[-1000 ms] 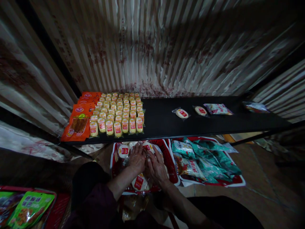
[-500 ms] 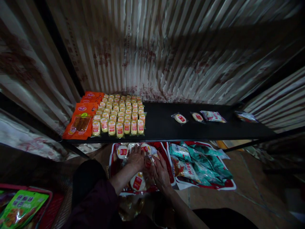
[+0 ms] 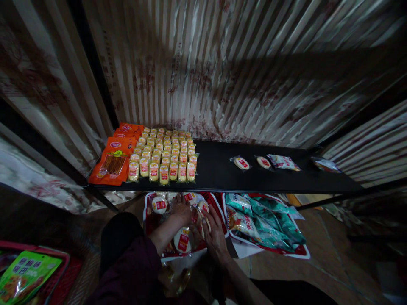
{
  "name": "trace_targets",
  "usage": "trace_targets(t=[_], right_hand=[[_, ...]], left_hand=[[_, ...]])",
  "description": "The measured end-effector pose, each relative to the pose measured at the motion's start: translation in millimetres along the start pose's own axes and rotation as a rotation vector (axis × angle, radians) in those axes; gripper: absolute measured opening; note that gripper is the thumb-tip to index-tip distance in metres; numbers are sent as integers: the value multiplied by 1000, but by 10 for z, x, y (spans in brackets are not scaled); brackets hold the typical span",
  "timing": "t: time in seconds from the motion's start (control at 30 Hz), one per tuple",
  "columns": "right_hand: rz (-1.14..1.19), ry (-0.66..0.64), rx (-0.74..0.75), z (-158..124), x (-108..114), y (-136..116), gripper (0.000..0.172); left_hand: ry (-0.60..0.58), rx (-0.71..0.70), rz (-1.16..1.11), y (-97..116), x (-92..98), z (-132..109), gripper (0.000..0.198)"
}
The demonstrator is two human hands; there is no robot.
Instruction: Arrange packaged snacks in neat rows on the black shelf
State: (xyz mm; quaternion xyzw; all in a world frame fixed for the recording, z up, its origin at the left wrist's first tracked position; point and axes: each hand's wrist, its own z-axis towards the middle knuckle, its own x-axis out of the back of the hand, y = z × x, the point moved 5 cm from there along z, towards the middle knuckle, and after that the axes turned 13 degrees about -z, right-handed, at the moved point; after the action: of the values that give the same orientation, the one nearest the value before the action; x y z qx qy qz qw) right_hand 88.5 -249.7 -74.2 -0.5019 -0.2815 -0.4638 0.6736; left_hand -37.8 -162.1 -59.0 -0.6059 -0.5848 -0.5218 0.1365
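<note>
Both of my hands are in a white-rimmed red box [image 3: 224, 228] of clear-wrapped round cakes below the front edge of the black shelf. My left hand [image 3: 180, 212] lies over the packs towards the back, fingers loosely extended, their tips partly hidden among the wrappers. At the box's right side my right hand [image 3: 216, 235] has its fingers stretched along a tilted wrapped cake [image 3: 202, 222], touching it. One wrapped round cake [image 3: 182, 240] with a red label lies in front of the left hand, and another wrapped cake [image 3: 159, 205] sits at the back left.
The black shelf [image 3: 216, 169] bears orange snack packs [image 3: 112, 163], rows of small yellow wrapped cakes [image 3: 165, 152], two round cakes [image 3: 242, 163] and a white pack [image 3: 284, 162]. A box of green packs [image 3: 270, 220] stands right. A red basket [image 3: 59, 271] sits lower left.
The view has shifted slightly. My right hand's fingers have moved a little along the cakes, and a tilted cake beside them shows more clearly. My left hand stays over the packs.
</note>
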Motion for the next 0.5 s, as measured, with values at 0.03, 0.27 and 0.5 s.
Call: trace_targets(t=[0.03, 0.27, 0.5], right_hand=[[-12, 5, 3, 1, -8, 11, 36], [-414, 11, 47, 161, 60, 338, 37], [-712, -194, -108, 301, 88, 806, 38]], left_hand=[[-5, 0, -4, -8, -1, 4, 64], [-18, -32, 4, -73, -2, -20, 64], [-20, -52, 1, -63, -11, -31, 73]])
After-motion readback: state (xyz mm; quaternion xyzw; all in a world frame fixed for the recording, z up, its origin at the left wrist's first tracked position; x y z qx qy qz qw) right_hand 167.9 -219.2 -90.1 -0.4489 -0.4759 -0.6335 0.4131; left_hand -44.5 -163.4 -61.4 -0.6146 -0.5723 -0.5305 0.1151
